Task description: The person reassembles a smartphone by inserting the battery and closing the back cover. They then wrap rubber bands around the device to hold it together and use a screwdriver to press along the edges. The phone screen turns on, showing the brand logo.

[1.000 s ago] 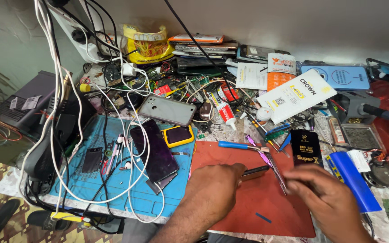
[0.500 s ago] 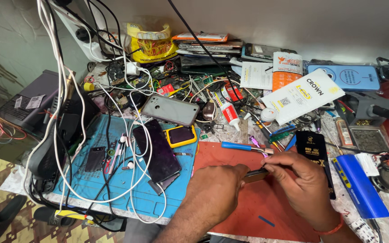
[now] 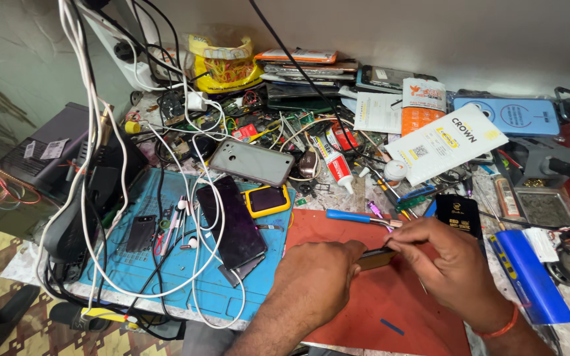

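Two hands meet over the red mat point(image 3: 371, 310) at the front edge of the workbench point(image 3: 338, 188), and most of what they hold is hidden. The left hand point(image 3: 315, 277) is clenched over a small dark flat device point(image 3: 374, 258); only one short end shows between the knuckles, so its kind cannot be told. The right hand point(image 3: 446, 260) has thumb and forefinger pinched at that exposed end; whether a tool sits in the pinch cannot be made out. Both forearms are cut off by the lower frame edge.

Surface: cluttered bench against a pale wall. A blue mat point(image 3: 166, 277) covers the front left corner, carrying a dark phone point(image 3: 229, 221), a yellow-cased device point(image 3: 267, 200) and looped white cables point(image 3: 199, 198). A grey phone back point(image 3: 251, 162) lies behind it near the bench middle. A blue-handled tool point(image 3: 357, 217) lies at the red mat's back edge, a black packet point(image 3: 458, 214) beside it. A yellow bag point(image 3: 222, 62) and stacked flat boxes sit along the back edge. Patterned floor shows lower left.

Change from half a second earlier: the right hand has drawn slightly closer to the left; the left hand's grip is unchanged. The bench items have stayed put.
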